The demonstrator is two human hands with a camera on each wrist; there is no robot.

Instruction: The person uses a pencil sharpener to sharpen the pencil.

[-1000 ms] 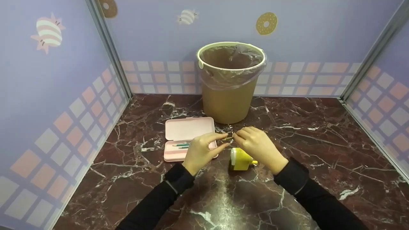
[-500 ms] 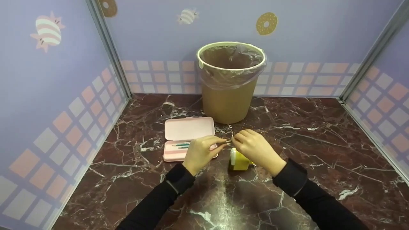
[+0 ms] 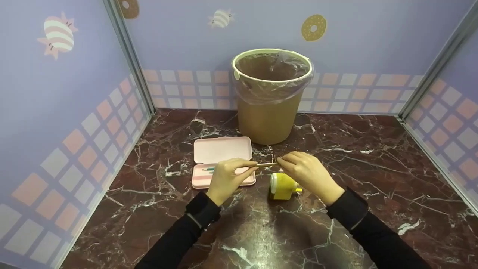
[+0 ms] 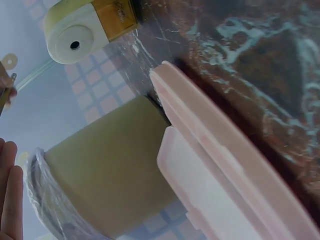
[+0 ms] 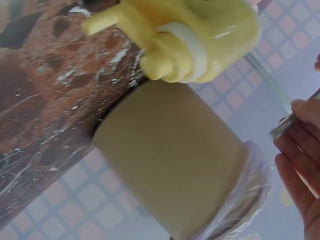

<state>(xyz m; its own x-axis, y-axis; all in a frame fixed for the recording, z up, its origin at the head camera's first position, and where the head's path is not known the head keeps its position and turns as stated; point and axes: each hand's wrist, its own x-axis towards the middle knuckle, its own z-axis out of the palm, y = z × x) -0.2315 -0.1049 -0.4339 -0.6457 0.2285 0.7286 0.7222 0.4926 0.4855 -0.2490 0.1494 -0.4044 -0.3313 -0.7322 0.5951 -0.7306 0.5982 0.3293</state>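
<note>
A thin pencil (image 3: 266,164) is stretched level between both hands in the head view. My left hand (image 3: 229,179) pinches its left end between thumb and fingers. My right hand (image 3: 308,173) grips the other end, where a silvery tip (image 5: 281,128) sticks out past the fingers in the right wrist view. Just below the right hand stands a yellow hand-crank pencil sharpener (image 3: 283,186); its white face with a round hole (image 4: 75,45) shows in the left wrist view. Behind the left hand lies an open pink pencil case (image 3: 223,150) with green pencils (image 3: 209,169) inside, partly hidden.
A tan waste bin (image 3: 267,116) with a clear plastic liner stands behind the hands, close to the back wall. Small shavings and crumbs (image 3: 271,151) lie on the dark marbled tabletop (image 3: 168,224) before it. Patterned panels enclose the left, back and right.
My left hand has moved left, away from the right one, so a longer stretch of the pencil shows between them. The right hand has shifted slightly right.
</note>
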